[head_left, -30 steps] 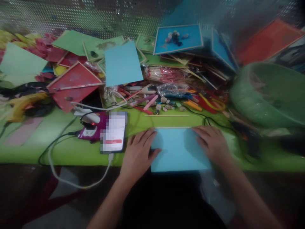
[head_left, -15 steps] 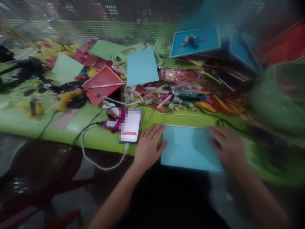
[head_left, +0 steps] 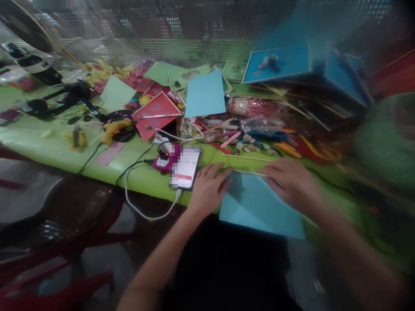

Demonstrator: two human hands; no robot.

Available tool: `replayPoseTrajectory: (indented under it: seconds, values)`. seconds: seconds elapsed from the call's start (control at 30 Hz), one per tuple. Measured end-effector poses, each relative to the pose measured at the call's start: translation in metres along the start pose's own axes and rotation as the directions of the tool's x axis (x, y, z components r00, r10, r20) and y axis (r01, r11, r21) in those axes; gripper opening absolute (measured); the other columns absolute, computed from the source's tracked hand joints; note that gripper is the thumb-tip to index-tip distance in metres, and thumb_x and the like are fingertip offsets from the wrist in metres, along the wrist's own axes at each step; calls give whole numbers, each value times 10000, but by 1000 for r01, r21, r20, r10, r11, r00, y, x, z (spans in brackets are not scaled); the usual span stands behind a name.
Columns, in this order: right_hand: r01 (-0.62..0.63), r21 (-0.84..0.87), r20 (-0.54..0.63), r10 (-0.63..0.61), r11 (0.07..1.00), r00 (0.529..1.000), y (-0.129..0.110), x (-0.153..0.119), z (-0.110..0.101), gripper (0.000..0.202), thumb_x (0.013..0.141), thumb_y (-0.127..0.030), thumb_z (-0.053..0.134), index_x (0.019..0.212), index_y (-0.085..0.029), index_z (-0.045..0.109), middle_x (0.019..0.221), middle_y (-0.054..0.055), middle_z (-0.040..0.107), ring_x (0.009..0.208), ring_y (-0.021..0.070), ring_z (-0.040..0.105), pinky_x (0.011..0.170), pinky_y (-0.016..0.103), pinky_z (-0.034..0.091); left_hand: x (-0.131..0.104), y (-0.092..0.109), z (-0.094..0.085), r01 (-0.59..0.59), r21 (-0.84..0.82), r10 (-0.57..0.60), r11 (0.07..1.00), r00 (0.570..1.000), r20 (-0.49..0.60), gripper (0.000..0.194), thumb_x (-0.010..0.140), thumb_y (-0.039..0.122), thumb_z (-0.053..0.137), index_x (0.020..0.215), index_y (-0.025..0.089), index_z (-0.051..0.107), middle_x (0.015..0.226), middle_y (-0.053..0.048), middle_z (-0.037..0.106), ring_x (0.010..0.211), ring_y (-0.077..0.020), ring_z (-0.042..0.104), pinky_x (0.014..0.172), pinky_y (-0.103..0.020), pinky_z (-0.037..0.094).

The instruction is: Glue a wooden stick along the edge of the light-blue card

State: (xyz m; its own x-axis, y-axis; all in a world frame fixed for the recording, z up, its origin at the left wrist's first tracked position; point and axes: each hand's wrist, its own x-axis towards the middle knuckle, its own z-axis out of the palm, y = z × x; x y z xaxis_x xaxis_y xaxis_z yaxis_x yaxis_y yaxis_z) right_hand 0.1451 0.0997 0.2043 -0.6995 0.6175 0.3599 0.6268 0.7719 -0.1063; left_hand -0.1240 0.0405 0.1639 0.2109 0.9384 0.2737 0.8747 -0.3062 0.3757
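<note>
A light blue sheet lies at the table's front edge, with a thin pale stick along its far edge. My left hand rests at the sheet's far left corner, its fingers apart and the fingertips at the stick's left end. On the other side, my right hand reaches over the far edge, fingers near the stick's right part. Its fingers are close together and blurred, so whether they pinch the stick is unclear. Another thin stick lies just beyond.
A phone on a white cable lies left of my left hand, beside a purple power socket. Pebbles, wrapped sticks, framed coloured boards and orange tape dispensers cover the back. A green rounded object stands right.
My right hand has moved left along the sheet's far edge, off its right corner. The view has shifted, showing more of the table's left side.
</note>
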Motion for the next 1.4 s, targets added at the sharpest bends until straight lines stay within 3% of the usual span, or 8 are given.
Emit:
replayPoseTrajectory:
  seconds: [0.13, 0.4, 1.1, 1.4]
  values:
    - [85, 111, -10, -84, 990, 996, 3, 15, 8, 223, 1007, -211, 569, 1092, -204, 775, 972, 83, 753, 902, 239, 634, 811, 383, 474, -3, -1, -1, 26, -24, -26, 999, 999, -26, 354, 1044, 364, 515, 1347, 277, 674, 1426, -81, 634, 1307, -290, 561, 1106, -507, 464]
    - [49, 192, 63, -62, 980, 996, 17, -1, 26, 287, 1010, -241, 572, 1205, -221, 780, 976, 102, 740, 885, 245, 625, 774, 384, 459, -2, -2, -2, 84, -78, -86, 993, 996, -31, 342, 1051, 317, 512, 1340, 262, 686, 1375, -76, 665, 1293, -254, 582, 1134, -481, 441]
    - [12, 102, 136, -26, 995, 990, 10, 0, 28, 317, 999, -292, 555, 1209, -217, 782, 1079, 129, 732, 1007, 299, 623, 847, 450, 475, -2, 0, -2, 94, 29, -94, 995, 996, -5, 335, 1048, 354, 515, 1315, 301, 711, 1368, -68, 663, 1248, -263, 592, 1096, -476, 460]
    - [3, 93, 107, -13, 996, 994, 8, -2, 31, 305, 982, -288, 572, 1196, -223, 779, 1078, 124, 726, 1018, 308, 618, 844, 462, 463, -1, 3, -3, 105, 31, -105, 994, 994, 17, 335, 1052, 361, 506, 1313, 288, 702, 1361, -63, 663, 1250, -256, 590, 1100, -468, 456]
